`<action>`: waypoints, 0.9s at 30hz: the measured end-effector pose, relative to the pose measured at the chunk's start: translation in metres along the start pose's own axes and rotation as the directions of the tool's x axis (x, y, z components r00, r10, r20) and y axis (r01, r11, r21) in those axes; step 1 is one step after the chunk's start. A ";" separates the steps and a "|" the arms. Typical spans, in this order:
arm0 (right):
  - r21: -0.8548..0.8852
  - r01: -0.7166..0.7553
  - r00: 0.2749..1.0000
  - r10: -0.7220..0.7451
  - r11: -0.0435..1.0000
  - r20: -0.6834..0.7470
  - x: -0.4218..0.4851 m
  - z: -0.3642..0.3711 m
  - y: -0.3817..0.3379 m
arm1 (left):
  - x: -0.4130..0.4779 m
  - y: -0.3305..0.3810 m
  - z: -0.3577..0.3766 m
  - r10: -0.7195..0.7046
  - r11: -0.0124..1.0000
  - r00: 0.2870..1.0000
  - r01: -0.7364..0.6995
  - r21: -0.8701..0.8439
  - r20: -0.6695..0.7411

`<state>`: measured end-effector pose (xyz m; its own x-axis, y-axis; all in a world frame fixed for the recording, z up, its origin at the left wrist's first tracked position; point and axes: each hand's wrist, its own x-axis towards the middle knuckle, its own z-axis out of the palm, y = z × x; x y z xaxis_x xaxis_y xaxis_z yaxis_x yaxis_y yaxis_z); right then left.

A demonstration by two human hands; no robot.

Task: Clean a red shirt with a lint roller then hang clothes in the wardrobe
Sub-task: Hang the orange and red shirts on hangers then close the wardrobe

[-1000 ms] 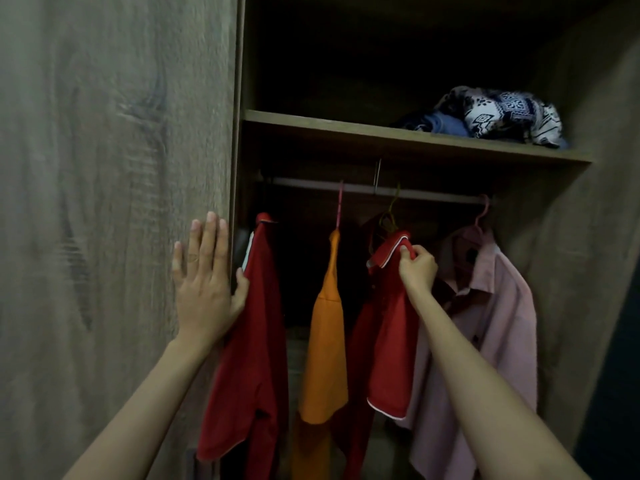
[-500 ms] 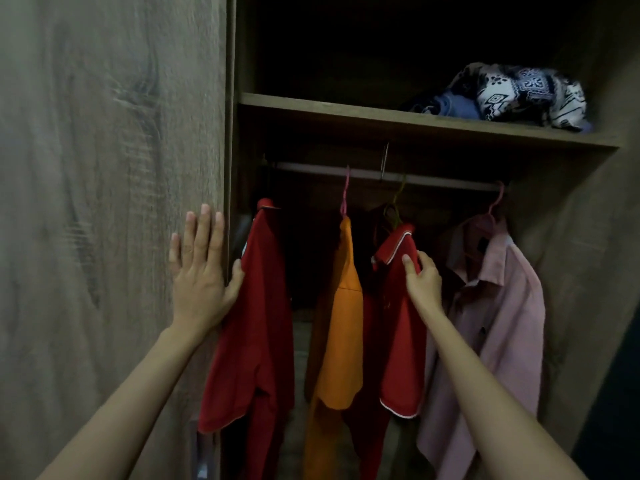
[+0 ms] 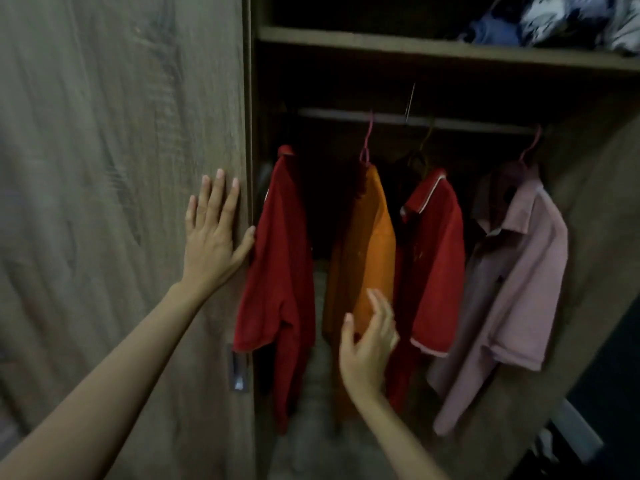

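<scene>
My left hand [image 3: 214, 233] lies flat on the door [image 3: 104, 202], fingers straight, thumb at its edge. My right hand [image 3: 369, 341] is open and holds nothing, low in front of the orange shirt [image 3: 367, 244]. On the rail [image 3: 467, 124] hang, left to right, a plain red shirt [image 3: 280, 254], the orange shirt, a trimmed red shirt [image 3: 436, 258] and a pink shirt [image 3: 519, 271].

Dim light reaches the door [image 3: 121, 168] beside the left fingers [image 3: 221, 199], while the wardrobe interior [image 3: 346, 81] above them sinks into black. The right fingers [image 3: 377, 306] smear with motion blur.
</scene>
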<state>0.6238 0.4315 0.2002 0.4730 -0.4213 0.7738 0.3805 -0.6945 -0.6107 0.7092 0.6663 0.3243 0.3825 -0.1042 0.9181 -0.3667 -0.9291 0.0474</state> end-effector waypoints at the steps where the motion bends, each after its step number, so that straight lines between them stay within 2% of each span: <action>1: -0.001 -0.041 0.997 0.041 0.999 0.066 -0.022 0.010 -0.002 | -0.004 -0.002 -0.002 0.005 1.000 1.000 -0.005 -0.001 0.018; 3: -0.024 -0.135 0.971 0.137 0.991 0.196 -0.065 0.035 -0.002 | -0.016 -0.009 -0.004 0.022 1.000 0.998 -0.022 0.005 0.062; 6: -0.027 -0.281 0.882 0.269 0.959 0.388 -0.113 0.073 -0.002 | -0.035 -0.026 -0.003 0.058 0.998 0.992 -0.060 0.013 0.111; 11: -0.109 -0.404 0.735 0.393 0.908 0.553 -0.145 0.116 -0.009 | -0.058 -0.054 0.005 0.105 0.994 0.984 -0.106 0.006 0.141; 15: -0.163 -0.461 0.697 0.470 0.872 0.542 -0.160 0.140 -0.013 | -0.075 -0.070 0.009 0.107 0.994 0.983 -0.109 0.001 0.152; 21: -0.231 -0.494 0.710 0.543 0.838 0.449 -0.171 0.157 -0.012 | -0.079 -0.077 0.009 0.122 0.992 0.976 -0.122 -0.012 0.178; 27: -0.202 -0.547 0.711 0.578 0.812 0.400 -0.174 0.158 -0.009 | -0.078 -0.079 0.009 0.143 0.990 0.971 -0.143 -0.013 0.191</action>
<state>0.6634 0.6029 0.0442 0.8743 -0.4679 0.1295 -0.1105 -0.4516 -0.8854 0.7161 0.7448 0.2450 0.4811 -0.3016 0.8231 -0.4288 -0.8999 -0.0791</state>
